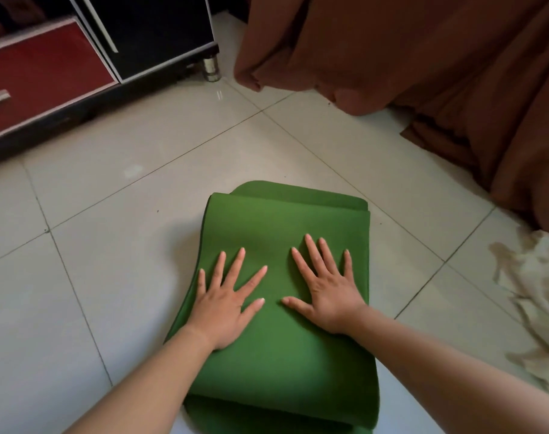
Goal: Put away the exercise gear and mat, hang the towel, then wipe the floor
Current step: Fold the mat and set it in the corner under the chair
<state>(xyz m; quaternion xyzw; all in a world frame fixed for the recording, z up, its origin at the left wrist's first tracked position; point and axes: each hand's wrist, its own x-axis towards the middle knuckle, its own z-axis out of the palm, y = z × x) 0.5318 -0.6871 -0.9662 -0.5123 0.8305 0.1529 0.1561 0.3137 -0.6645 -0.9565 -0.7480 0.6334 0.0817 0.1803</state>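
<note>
No grip is closed on anything: the left hand (218, 311) and the right hand (328, 296) are laid flat, fingers spread wide, palms pressed down on the top layer of the folded green foam exercise mat (282, 355). The two hands lie side by side, near each other but apart, the left one close to the mat's left edge, the right one towards its right edge.

The mat is lying on the pale glossy tiled floor (116, 233), near the lower middle of the view, doubled over into several layers; further layers are seen stepped out at the far end, and the left edge is bowed outward rather than straight.

The step in hand is judged to be the putting away of the mat, with the fold being flattened. The next move is judged to call for the layers to be squared up and a firm hold taken on both sides, since the springy foam may open again once the pressure is released.

At the right edge, a crumpled cream cloth (536, 296) is lying on the floor, possibly the towel; that cannot be told. Far left, a red and black cabinet (47, 76) is standing; far right, a brown draped fabric (423, 73) is hanging to the floor.
</note>
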